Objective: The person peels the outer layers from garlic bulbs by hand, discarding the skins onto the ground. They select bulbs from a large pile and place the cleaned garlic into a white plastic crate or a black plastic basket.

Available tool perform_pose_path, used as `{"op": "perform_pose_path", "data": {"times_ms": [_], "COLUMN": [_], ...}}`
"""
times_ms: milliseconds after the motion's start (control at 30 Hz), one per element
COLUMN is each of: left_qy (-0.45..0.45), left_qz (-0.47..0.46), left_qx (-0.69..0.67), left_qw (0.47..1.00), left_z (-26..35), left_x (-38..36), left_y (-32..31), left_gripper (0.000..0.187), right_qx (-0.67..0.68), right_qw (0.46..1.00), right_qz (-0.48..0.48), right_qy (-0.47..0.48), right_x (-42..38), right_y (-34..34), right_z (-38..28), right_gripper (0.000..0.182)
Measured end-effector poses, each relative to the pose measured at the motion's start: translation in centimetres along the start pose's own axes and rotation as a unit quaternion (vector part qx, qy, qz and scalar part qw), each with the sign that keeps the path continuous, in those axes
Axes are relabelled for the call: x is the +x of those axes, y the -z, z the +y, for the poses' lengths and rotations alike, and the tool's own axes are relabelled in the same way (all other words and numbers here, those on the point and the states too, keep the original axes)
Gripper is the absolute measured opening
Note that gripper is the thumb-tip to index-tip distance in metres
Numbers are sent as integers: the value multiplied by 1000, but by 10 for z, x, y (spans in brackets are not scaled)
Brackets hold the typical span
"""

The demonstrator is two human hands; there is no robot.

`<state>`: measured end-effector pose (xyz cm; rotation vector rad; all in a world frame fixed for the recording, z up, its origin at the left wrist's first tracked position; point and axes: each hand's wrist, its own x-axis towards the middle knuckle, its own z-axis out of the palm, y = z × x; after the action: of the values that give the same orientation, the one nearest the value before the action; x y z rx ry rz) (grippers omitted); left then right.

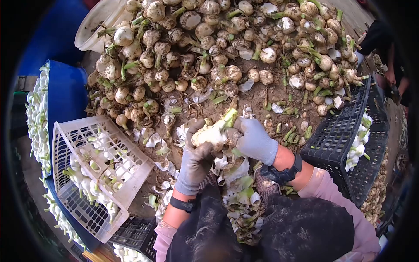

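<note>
My left hand [192, 161], in a dirty grey glove, is closed around a garlic bulb [209, 134] with a short green stem pointing up and to the right. From the other side my gloved right hand [256, 140] pinches the same bulb near its base and stem; its fingertips are partly hidden. The bulb looks pale, with some skin stripped away. Below the hands, between my shoes, lies a heap of peeled garlic skins [240, 187]. Soil-covered garlic bulbs [233, 73] are piled in front of me.
At left, a tilted white plastic crate [135, 174] holds cleaned garlic, beside a blue container [65, 94] and more white bulbs [38, 118]. A black crate [327, 146] with cleaned bulbs stands at right. A whitish tub [87, 32] is at upper left. Another person's hand [389, 77] shows far right.
</note>
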<state>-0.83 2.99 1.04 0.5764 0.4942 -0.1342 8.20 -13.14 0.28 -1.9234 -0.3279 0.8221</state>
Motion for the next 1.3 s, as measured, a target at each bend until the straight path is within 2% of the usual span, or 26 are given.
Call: {"op": "perform_pose_path", "data": {"times_ms": [33,67,133,200,233,300,333,400,467,533,567,600,700,733,767,800,867,933,967,1033,1067,1100,1133,1200,1267,1300], "left_qy": [28,56,80,104,96,59,60,-73,-52,-162,-196,-208,-229,-229,-140,-44,-49,-53,-84,-123,-138,-152,-166,-167,-200,-262], "left_qz": [-27,-53,-41,-32,-51,-48,-9,-13,60,182,159,99,-10,-12,15,43,76,-33,-21,8,50,66,79,51,10,-20], "left_qx": [-38,-75,-81,-88,8,262,298,373,303,425,485,475,666,665,495,295,226,107,112,71,61,-29,-117,-175,-211,-247], "left_qw": [999,994,993,990,994,962,953,925,950,872,837,849,710,711,857,953,970,992,990,990,987,986,976,969,957,933], "left_z": [3,6,9,11,12,12,12,-1,10,8,7,6,14,13,12,13,16,20,22,36,45,55,64,74,96,121], "left_x": [2,5,9,10,7,6,7,13,15,26,27,23,18,17,15,14,12,2,3,3,1,1,2,-3,-17,-34], "left_y": [3,5,7,8,7,-1,-1,29,41,20,20,15,-8,-4,1,3,11,11,8,3,7,13,19,31,23,34], "left_gripper": [66,65,66,66,70,80,81,76,53,36,30,31,42,42,42,42,43,44,45,46,45,45,45,41,43,48], "right_qx": [-156,-307,-340,-38,174,151,129,122,214,239,222,218,146,146,48,-52,-256,-317,-315,-324,-325,-334,-356,-425,-464,-437], "right_qw": [984,936,925,968,982,985,987,992,972,964,971,972,987,987,995,993,964,946,947,897,880,846,839,831,841,853], "right_qz": [52,102,85,149,23,-14,-54,-7,-58,-93,-92,-90,-64,-62,-82,-104,16,2,-1,-291,-343,-413,-409,-351,-274,-278], "right_qy": [71,140,150,196,75,77,78,-39,-72,-65,-10,-11,14,13,-14,-38,-65,-67,-65,-73,-41,-39,-47,-73,-45,-61], "right_x": [-1,-2,0,4,4,10,13,12,3,-12,-12,-12,-12,-12,-11,-9,-3,-4,-9,-28,-42,-51,-59,-51,-35,-25], "right_y": [0,0,-1,-8,-4,-3,-2,-8,-2,-10,-19,-21,-22,-17,-12,-4,16,26,25,5,-8,-11,-14,-8,11,25], "right_z": [-2,-5,-4,9,7,19,23,18,6,-3,7,15,22,19,16,10,4,14,15,12,11,7,12,24,10,-2], "right_gripper": [22,21,23,26,26,24,23,20,21,23,25,25,26,26,29,32,26,26,26,25,26,26,25,30,36,49]}}
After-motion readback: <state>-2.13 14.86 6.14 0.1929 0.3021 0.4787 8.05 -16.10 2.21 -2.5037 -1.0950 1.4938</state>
